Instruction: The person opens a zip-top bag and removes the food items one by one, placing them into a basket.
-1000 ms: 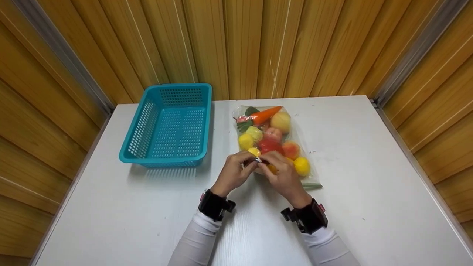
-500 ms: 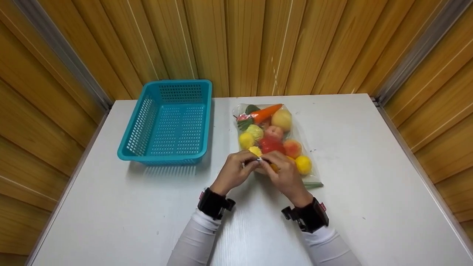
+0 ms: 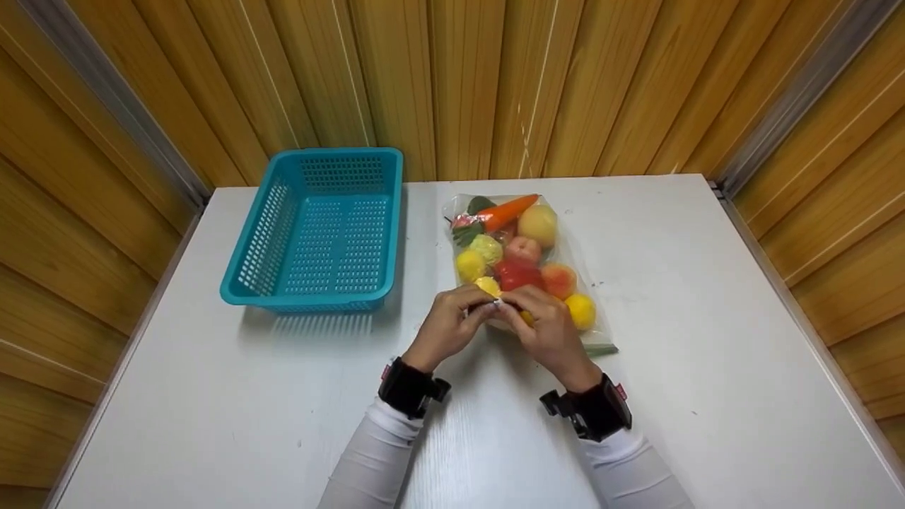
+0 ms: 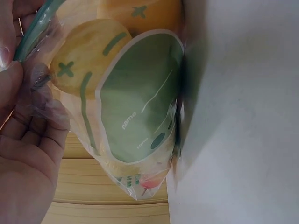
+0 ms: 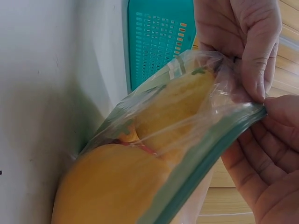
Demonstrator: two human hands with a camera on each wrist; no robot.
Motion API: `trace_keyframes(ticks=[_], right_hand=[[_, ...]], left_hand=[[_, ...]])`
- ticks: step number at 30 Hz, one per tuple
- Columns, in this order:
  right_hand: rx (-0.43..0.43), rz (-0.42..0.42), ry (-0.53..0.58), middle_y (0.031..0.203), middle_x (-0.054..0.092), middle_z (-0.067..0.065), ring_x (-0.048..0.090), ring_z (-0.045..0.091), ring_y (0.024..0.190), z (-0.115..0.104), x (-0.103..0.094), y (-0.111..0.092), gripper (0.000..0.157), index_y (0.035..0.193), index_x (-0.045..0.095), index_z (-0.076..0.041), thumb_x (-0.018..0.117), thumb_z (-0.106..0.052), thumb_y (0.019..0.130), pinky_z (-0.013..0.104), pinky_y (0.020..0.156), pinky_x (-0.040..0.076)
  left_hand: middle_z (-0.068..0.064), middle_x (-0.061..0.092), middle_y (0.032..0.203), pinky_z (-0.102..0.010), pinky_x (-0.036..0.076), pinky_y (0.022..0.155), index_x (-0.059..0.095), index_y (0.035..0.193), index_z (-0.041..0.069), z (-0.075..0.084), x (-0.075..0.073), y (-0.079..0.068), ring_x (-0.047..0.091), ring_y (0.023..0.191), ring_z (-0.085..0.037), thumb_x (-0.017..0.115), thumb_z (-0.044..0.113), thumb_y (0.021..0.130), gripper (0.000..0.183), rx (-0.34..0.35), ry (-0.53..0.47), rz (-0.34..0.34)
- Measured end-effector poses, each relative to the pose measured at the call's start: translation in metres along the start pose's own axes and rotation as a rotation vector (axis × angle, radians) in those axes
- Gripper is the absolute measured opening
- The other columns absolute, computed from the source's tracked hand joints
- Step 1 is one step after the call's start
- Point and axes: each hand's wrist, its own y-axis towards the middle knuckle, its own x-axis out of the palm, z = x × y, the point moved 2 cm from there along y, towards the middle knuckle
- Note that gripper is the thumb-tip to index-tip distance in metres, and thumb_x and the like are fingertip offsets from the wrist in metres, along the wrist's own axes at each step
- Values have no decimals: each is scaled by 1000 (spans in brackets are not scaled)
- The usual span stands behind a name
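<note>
A clear zip bag [image 3: 520,273] with a green seal strip [image 5: 189,179] lies on the white table, packed with fruit and vegetables. Inside are a carrot [image 3: 510,210], a red piece [image 3: 520,274], a peach [image 3: 558,281] and several yellow fruits, among them a lemon [image 3: 580,311]. At the near left corner of the bag, my left hand [image 3: 449,322] pinches the seal between thumb and fingers. My right hand [image 3: 548,332] pinches the same strip right beside it, fingertips meeting. The wrist views show both thumbs at the strip's end; whether the seal is parted there is hard to tell.
A teal perforated basket [image 3: 309,305] stands on the table [image 3: 707,318] to the left of the bag. Wood-patterned panels [image 3: 463,92] wall the table at the back and both sides. Each wrist wears a black camera band [image 3: 409,387].
The head view has tilted slightly, so basket and bag appear a little higher. Both hands keep their pinch on the bag's corner, with only small finger shifts.
</note>
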Motion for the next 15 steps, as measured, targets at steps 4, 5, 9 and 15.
trace_keyframes(ticks=[4,5,9,15], right_hand=[[2,-6,0,96,74,13,71,27,87,0,-1,1,16,102,75,5,77,4,87,42,81,60],[1,-7,-2,95,74,13,71,26,87,0,-2,1,15,102,76,5,78,4,87,42,80,60],[-2,-11,-1,95,74,13,71,27,87,0,-2,1,15,101,76,6,78,4,86,44,80,60],[1,-12,2,94,74,12,71,26,86,0,-2,0,14,101,76,6,78,4,87,42,80,60]], left_hand=[[-9,75,98,-30,57,80,78,100,2,0,0,1,68,90,-17,69,10,98,13,0,-10,0],[-9,75,97,-30,57,80,78,100,2,0,0,1,68,90,-17,69,10,98,13,4,-12,1],[-9,75,97,-31,57,81,78,100,1,-1,0,1,69,91,-18,69,10,98,13,18,-13,8],[-9,76,97,-31,57,81,79,100,2,0,0,0,70,91,-19,70,11,97,13,38,-4,23]])
